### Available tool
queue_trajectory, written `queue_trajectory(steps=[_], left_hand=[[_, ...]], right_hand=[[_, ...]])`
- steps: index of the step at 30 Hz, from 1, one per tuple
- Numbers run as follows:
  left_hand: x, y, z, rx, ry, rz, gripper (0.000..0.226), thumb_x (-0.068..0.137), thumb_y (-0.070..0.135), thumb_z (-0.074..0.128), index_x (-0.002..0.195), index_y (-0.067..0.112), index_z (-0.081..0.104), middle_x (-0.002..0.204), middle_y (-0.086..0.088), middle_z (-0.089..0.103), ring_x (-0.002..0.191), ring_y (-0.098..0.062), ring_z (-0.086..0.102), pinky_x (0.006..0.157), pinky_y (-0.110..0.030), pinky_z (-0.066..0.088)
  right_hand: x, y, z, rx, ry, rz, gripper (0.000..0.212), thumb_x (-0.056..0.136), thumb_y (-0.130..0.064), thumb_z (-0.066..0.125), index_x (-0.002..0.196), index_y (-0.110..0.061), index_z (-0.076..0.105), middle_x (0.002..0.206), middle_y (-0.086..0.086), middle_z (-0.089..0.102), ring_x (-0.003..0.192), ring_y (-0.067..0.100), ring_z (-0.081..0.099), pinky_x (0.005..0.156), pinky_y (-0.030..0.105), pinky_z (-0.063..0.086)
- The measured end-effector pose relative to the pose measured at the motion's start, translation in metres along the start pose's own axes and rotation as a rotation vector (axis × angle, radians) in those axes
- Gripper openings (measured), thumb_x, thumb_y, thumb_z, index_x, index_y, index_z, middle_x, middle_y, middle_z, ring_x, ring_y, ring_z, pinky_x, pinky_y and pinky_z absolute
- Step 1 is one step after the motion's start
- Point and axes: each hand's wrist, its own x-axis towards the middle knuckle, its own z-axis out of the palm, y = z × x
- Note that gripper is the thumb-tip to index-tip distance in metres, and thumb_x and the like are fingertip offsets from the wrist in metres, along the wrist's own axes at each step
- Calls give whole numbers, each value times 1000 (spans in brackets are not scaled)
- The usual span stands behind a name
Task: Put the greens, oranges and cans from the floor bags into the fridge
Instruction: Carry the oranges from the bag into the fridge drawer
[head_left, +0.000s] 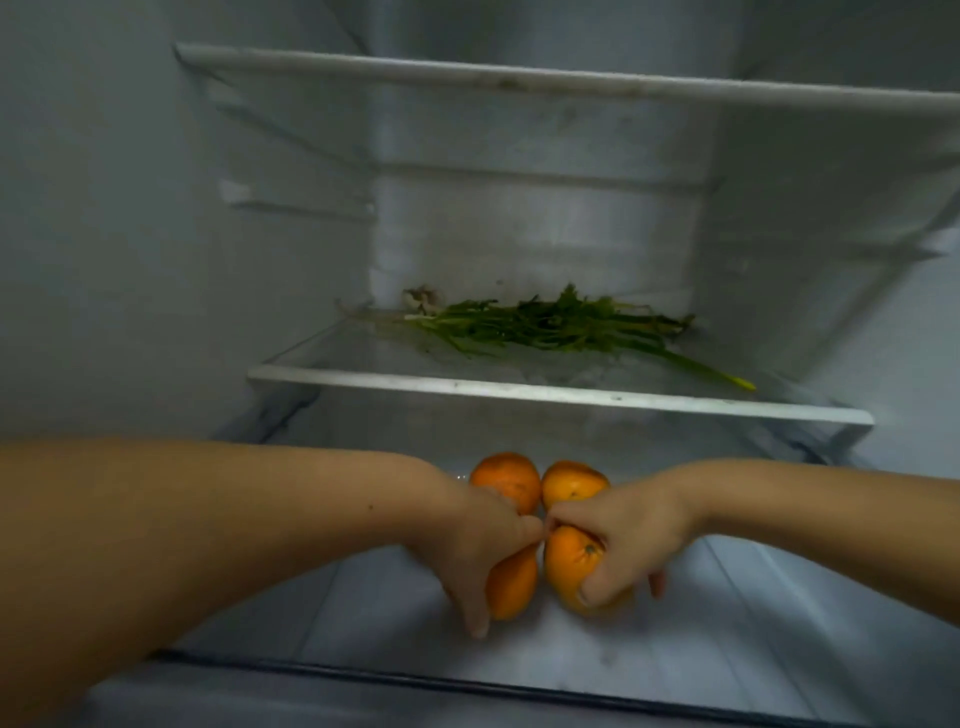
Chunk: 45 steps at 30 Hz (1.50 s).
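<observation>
A: In the head view, which step is it?

B: The oranges. The left hand (483, 551) grasps one orange (511, 584), the right hand (623, 540) another orange (569, 564), both low on the fridge floor (727, 623).

A: Next?

B: I think release them, then fetch cans. The greens (545, 327) already lie on the shelf (561, 397).

Both bare forearms reach in from the near edge, left from the near left, right from the right side, converging toward the middle. Left hand (480, 551): palm turned down and inward, fingers (477, 621) curled downward round the left side of an orange (511, 584), thumb lying across its top toward the centre. Right hand (623, 535): back of hand up, thumb (597, 587) pressed on the near face of a second orange (569, 564), other fingers wrapped over its far and right side, one fingertip showing at the right. Thumb and knuckle of the two hands meet or nearly meet in the middle; contact cannot be told. Wrists roughly level, both bent slightly down.
</observation>
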Motion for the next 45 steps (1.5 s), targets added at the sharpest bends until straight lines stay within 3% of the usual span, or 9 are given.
queue_trajectory(steps=[8,13,18,21,25,32,36,41,45], left_hand=[[-18,2,-15,63,-37,113,88,80,41,71,147,17,20,144,-10,35,129,-30,41,100,-36,36],[-45,-1,-51,-55,127,83,80,82,41,69,146,18,26,139,-6,45,125,-25,46,90,-25,36],[-74,-6,-71,75,133,-51,61,86,46,62,133,11,46,123,-8,55,109,-27,55,86,-34,47],[-95,-2,-81,39,341,-34,47,89,42,58,127,15,51,112,-2,58,94,-20,51,78,-29,42],[-124,10,-80,18,696,-72,35,92,39,52,121,19,52,115,-4,61,102,-24,56,73,-31,41],[-180,37,-61,-27,1024,-166,30,93,39,49,113,17,53,114,-6,58,104,-27,55,74,-32,41],[-220,58,-54,-168,1189,-275,30,93,41,49,111,17,54,113,-4,59,104,-25,55,78,-32,42],[-270,94,2,-408,1286,-391,23,91,35,54,102,16,59,103,-4,61,97,-23,58,79,-34,46],[-302,126,92,-646,1268,-482,14,90,27,57,94,15,61,88,0,61,83,-19,60,76,-36,49]], right_hand=[[-18,-15,-6,-42,26,17,67,84,-39,67,138,-29,30,115,-2,38,106,22,53,77,37,57],[-60,-33,-32,-97,175,14,69,82,-49,66,138,-26,32,115,-4,44,93,15,56,94,41,51],[-99,-45,-36,-246,344,81,60,86,-48,61,137,-26,39,123,-3,54,106,20,58,95,38,50],[-121,-54,-28,-301,517,93,46,90,-44,56,130,-24,49,123,1,59,107,20,57,93,32,47],[-149,-67,-13,-344,741,92,33,93,-36,49,122,-22,58,119,2,64,105,21,59,90,34,49],[-194,-82,9,-451,844,112,28,92,-37,46,113,-25,59,112,1,64,100,24,58,80,36,51],[-221,-95,23,-475,1049,2,24,94,-33,44,110,-21,58,106,4,65,91,25,58,66,32,45],[-238,-126,72,-370,1251,-276,28,95,-27,44,120,-20,54,114,2,63,101,26,58,71,34,44],[-219,-151,153,-213,1176,-464,29,93,-28,47,120,-22,54,118,1,60,101,27,60,78,38,49]])
